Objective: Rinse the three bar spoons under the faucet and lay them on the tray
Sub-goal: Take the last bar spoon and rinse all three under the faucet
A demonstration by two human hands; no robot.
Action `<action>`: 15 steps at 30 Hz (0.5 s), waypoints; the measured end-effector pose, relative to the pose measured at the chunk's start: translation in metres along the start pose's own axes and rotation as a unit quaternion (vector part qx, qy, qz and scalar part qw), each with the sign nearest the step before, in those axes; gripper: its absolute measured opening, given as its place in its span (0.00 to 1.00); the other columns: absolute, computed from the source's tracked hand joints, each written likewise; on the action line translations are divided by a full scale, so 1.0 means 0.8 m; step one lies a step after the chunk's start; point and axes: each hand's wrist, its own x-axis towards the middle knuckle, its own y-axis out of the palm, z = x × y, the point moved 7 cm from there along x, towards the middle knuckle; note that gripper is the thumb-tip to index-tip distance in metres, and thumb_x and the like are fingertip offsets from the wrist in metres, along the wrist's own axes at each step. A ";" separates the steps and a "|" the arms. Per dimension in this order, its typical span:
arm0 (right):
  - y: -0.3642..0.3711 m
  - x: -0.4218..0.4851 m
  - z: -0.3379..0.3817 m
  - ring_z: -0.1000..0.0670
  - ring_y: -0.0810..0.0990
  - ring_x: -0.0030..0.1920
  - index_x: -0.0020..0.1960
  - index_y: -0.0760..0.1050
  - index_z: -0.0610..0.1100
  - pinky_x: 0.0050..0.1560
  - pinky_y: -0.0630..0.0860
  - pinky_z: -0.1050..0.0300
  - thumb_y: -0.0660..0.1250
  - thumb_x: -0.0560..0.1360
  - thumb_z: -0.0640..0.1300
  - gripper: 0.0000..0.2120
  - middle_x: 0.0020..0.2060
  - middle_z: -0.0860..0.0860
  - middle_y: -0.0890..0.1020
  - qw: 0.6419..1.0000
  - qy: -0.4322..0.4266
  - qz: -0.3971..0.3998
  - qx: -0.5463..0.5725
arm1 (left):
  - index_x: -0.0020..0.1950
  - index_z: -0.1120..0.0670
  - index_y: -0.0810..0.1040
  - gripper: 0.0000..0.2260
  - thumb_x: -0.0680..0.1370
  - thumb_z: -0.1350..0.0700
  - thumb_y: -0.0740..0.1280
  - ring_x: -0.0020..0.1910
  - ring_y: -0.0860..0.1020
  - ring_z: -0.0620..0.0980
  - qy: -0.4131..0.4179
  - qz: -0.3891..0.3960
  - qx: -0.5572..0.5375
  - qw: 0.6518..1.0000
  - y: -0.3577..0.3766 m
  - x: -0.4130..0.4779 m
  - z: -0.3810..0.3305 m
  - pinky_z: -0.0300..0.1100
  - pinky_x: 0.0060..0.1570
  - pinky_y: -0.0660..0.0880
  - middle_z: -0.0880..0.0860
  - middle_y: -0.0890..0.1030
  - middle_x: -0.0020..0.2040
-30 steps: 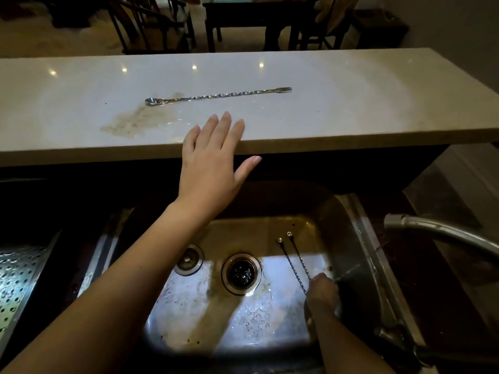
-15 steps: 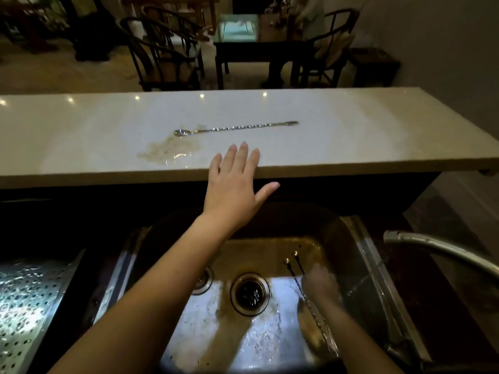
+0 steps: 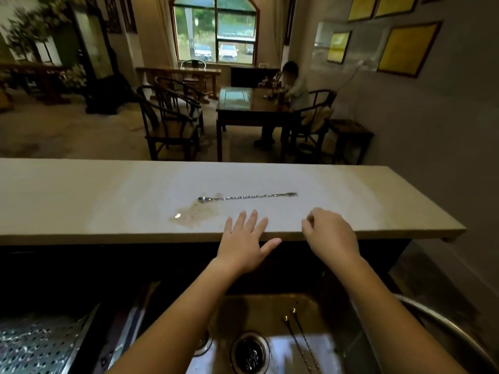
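Note:
One twisted bar spoon (image 3: pixel 247 197) lies crosswise on the pale bar counter (image 3: pixel 81 201), bowl end to the left beside a brownish wet stain. My left hand (image 3: pixel 244 244) rests flat at the counter's near edge, fingers spread, just below the spoon. My right hand (image 3: pixel 330 237) hovers over the counter edge to the right with fingers curled and nothing in it. Two more bar spoons (image 3: pixel 299 338) lie side by side in the steel sink (image 3: pixel 270 306), right of the drain. A perforated metal tray (image 3: pixel 35 346) sits at the lower left.
The faucet spout (image 3: pixel 442 327) curves in from the lower right over the sink. Beyond the counter stand dark wooden chairs (image 3: pixel 170 117) and a table (image 3: pixel 245 103) where a person sits. A wall with framed pictures runs along the right.
My right hand has let go of the two spoons in the sink and risen to the counter edge. The view has tilted upward, showing the room. My left hand stays at the counter edge.

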 end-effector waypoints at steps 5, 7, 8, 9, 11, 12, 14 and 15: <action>0.008 0.081 0.071 0.43 0.76 0.51 0.55 0.75 0.39 0.45 0.73 0.53 0.58 0.77 0.38 0.10 0.50 0.43 0.80 0.992 -0.105 -0.007 -0.067 | 0.75 0.46 0.49 0.28 0.77 0.36 0.45 0.76 0.42 0.53 0.000 -0.006 -0.019 1.000 0.001 0.000 0.003 0.54 0.72 0.39 0.51 0.47 0.78; 0.028 0.104 0.092 0.42 0.75 0.54 0.56 0.74 0.38 0.49 0.74 0.52 0.59 0.76 0.35 0.10 0.53 0.42 0.79 0.981 -0.160 0.001 -0.108 | 0.75 0.46 0.50 0.28 0.77 0.37 0.45 0.76 0.41 0.52 0.002 -0.005 -0.031 1.000 0.002 0.001 0.003 0.55 0.72 0.38 0.51 0.47 0.78; 0.039 0.113 0.101 0.42 0.74 0.55 0.56 0.74 0.38 0.50 0.73 0.51 0.58 0.76 0.34 0.10 0.53 0.42 0.78 0.972 -0.193 0.000 -0.134 | 0.75 0.46 0.51 0.28 0.77 0.37 0.46 0.76 0.41 0.52 0.003 0.000 -0.040 0.999 0.003 0.002 0.004 0.55 0.72 0.38 0.50 0.46 0.78; 0.051 0.119 0.109 0.42 0.74 0.55 0.56 0.73 0.38 0.50 0.72 0.52 0.58 0.76 0.34 0.11 0.53 0.42 0.77 0.961 -0.226 -0.002 -0.162 | 0.75 0.47 0.51 0.28 0.77 0.37 0.46 0.76 0.40 0.51 0.004 0.007 -0.052 0.999 0.003 0.003 0.005 0.55 0.72 0.37 0.50 0.46 0.78; 0.075 0.128 0.121 0.43 0.73 0.56 0.57 0.71 0.40 0.52 0.71 0.53 0.57 0.76 0.35 0.11 0.55 0.43 0.76 0.935 -0.286 0.000 -0.209 | 0.74 0.46 0.52 0.27 0.77 0.37 0.46 0.75 0.40 0.51 0.007 0.022 -0.073 0.997 0.004 0.004 0.008 0.54 0.72 0.36 0.50 0.47 0.78; 0.086 0.131 0.125 0.44 0.73 0.56 0.58 0.71 0.40 0.53 0.71 0.53 0.57 0.76 0.36 0.11 0.55 0.44 0.76 0.924 -0.311 0.006 -0.223 | 0.74 0.46 0.53 0.27 0.78 0.38 0.46 0.75 0.40 0.50 0.010 0.026 -0.080 0.996 0.004 0.004 0.009 0.54 0.72 0.36 0.50 0.47 0.78; 0.101 0.133 0.132 0.43 0.73 0.56 0.57 0.71 0.41 0.51 0.70 0.53 0.57 0.76 0.37 0.11 0.55 0.44 0.76 0.904 -0.352 0.020 -0.240 | 0.74 0.46 0.53 0.27 0.78 0.38 0.47 0.75 0.40 0.50 0.015 0.024 -0.081 0.996 0.005 0.004 0.009 0.54 0.72 0.36 0.50 0.48 0.78; 0.105 0.133 0.134 0.43 0.74 0.55 0.56 0.71 0.40 0.49 0.70 0.53 0.57 0.76 0.38 0.10 0.54 0.44 0.77 0.897 -0.368 0.020 -0.243 | 0.74 0.46 0.53 0.27 0.78 0.38 0.47 0.75 0.40 0.50 0.016 0.019 -0.080 0.996 0.005 0.003 0.009 0.54 0.72 0.36 0.49 0.48 0.78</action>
